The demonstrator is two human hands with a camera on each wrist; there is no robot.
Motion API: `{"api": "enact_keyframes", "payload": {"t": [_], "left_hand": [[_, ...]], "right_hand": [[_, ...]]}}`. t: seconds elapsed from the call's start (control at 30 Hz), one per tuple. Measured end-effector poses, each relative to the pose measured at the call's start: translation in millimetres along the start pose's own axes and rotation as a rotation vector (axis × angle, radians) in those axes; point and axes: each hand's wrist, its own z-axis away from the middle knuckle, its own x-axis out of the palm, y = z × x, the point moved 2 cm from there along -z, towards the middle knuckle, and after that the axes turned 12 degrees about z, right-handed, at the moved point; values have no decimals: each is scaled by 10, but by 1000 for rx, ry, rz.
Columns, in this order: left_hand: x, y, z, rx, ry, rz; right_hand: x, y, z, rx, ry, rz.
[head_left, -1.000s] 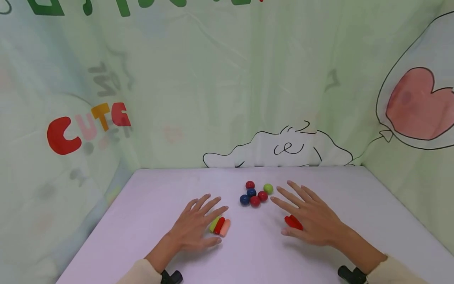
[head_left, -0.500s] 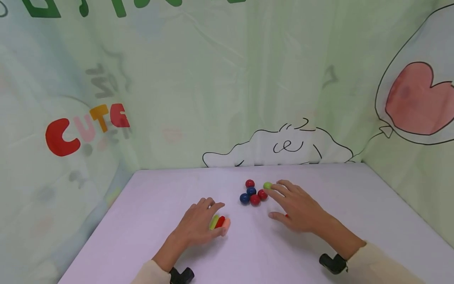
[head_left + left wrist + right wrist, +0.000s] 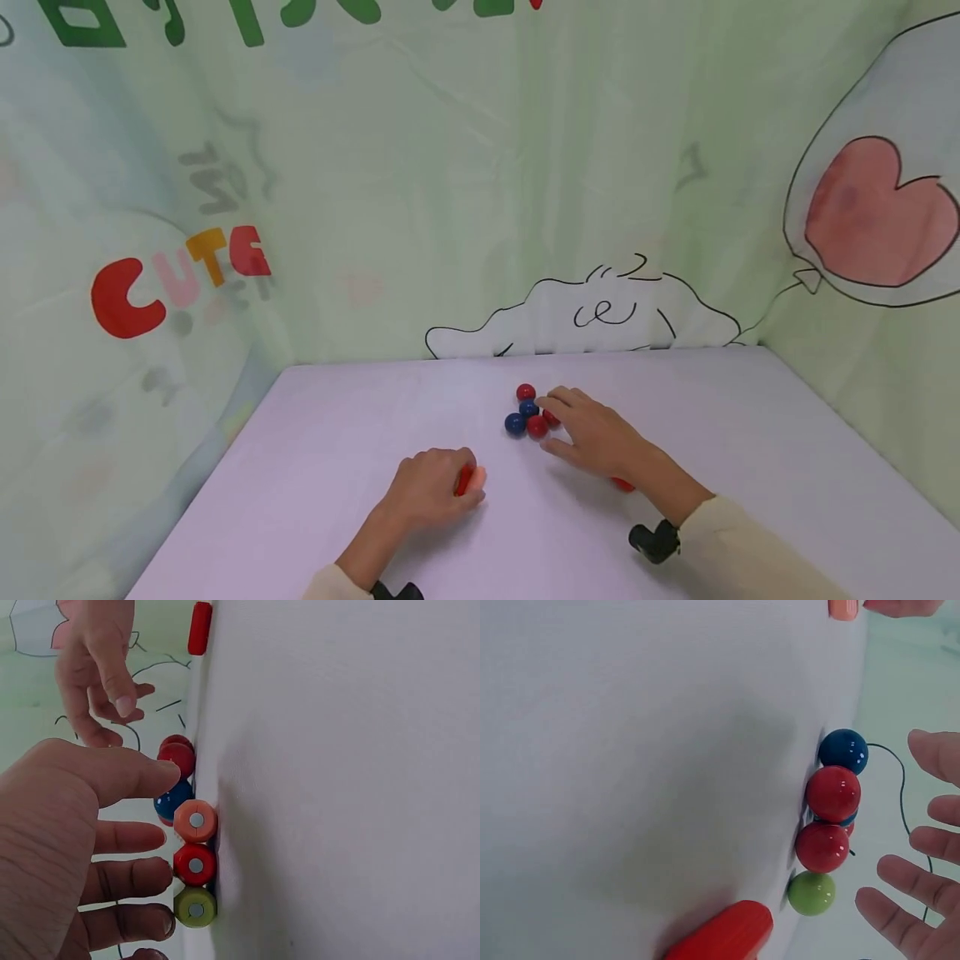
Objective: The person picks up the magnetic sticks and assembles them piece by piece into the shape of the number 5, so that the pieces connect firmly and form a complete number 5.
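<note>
Left hand (image 3: 427,493) is curled palm-down over three short cylinders (image 3: 196,864), fingers bent beside them, no firm grip shown. Right hand (image 3: 592,433) is held flat, fingers spread, above the green ball (image 3: 811,893) among red and blue balls (image 3: 527,414) on the worktop (image 3: 750,450).

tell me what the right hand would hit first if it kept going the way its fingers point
Probably the green ball: the right hand hovers open with its fingertips just short of it, the red balls right beside. Depth is hard to judge.
</note>
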Motion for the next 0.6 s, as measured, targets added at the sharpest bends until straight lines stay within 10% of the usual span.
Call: {"api": "enact_keyframes", "payload": {"t": [0.6], "left_hand": [[93, 48, -28, -10, 140, 2]], "right_hand": [[260, -103, -237, 87, -59, -34]]}}
